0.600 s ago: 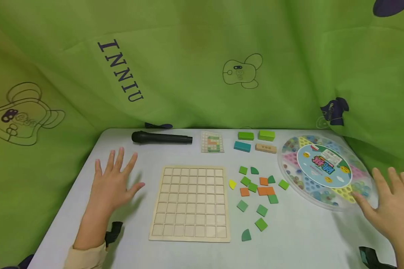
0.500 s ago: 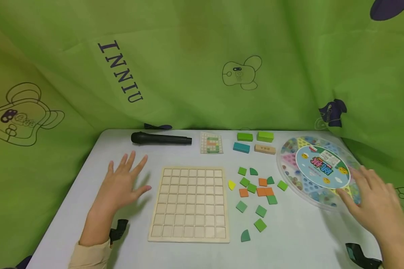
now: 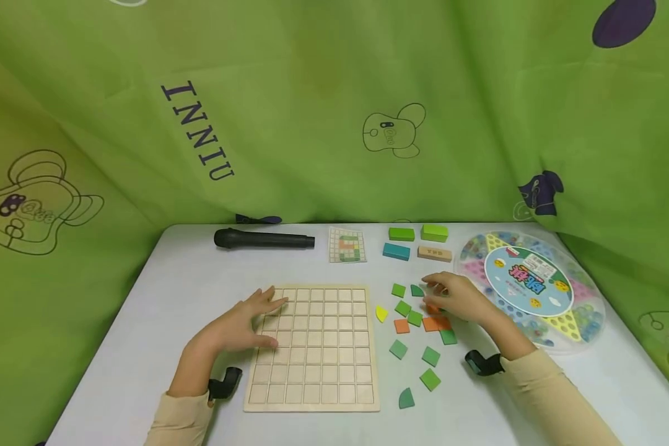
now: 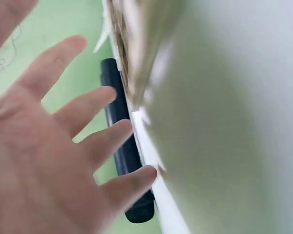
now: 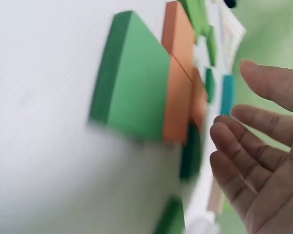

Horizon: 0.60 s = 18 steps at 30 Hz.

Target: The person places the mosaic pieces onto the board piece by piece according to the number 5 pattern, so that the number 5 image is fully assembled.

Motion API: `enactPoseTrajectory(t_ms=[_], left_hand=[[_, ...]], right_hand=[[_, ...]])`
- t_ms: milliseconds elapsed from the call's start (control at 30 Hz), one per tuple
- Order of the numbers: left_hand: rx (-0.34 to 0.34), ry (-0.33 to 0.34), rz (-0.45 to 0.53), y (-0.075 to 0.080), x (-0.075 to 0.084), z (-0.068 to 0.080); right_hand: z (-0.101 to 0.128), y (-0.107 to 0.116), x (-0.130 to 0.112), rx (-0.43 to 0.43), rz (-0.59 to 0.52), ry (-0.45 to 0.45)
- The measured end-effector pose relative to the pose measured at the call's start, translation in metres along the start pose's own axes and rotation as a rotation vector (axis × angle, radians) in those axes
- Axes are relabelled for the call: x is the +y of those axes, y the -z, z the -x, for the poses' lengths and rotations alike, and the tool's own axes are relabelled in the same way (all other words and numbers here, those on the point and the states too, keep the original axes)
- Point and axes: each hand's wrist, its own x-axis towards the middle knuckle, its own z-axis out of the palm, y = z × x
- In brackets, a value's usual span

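My left hand is over the left edge of a square wooden grid board, fingers spread; in the left wrist view its fingers are extended and hold nothing. My right hand hovers over loose tiles right of the board, partly covering an orange tile. The right wrist view shows its fingers loosely bent with nothing between them, apart from the tiles. Below the hand lie two adjoining orange tiles and a green tile. Several green tiles, another orange tile and a yellow quarter-round piece lie nearby.
A black microphone lies at the back left, beside a pattern card. Green blocks, a blue block and a wooden block stand at the back. A round marble-game case occupies the right side.
Both hands have moved inward: the left from the table's left side to the board's edge, the right from the round case to the tiles. The head view has shifted slightly.
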Motion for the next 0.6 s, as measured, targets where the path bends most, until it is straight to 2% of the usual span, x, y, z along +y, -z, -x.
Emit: enactPoseTrajectory(t_ms=[100,233,433,600], left_hand=[[-0.024,-0.001,0.028,-0.007,-0.007,0.001],[-0.026,-0.039,0.003,-0.009,-0.012,0.002],[-0.032,-0.056,0.018,-0.009,-0.018,0.003],[-0.029,-0.070,0.054,-0.011,-0.024,0.002]], right_hand=[[-0.016,-0.010,-0.002,-0.053,-0.020,-0.030],[-0.026,-0.015,-0.005,-0.050,-0.001,-0.046],[-0.029,-0.015,-0.008,-0.056,0.054,-0.011],[-0.028,-0.014,-0.006,-0.049,0.028,-0.028]])
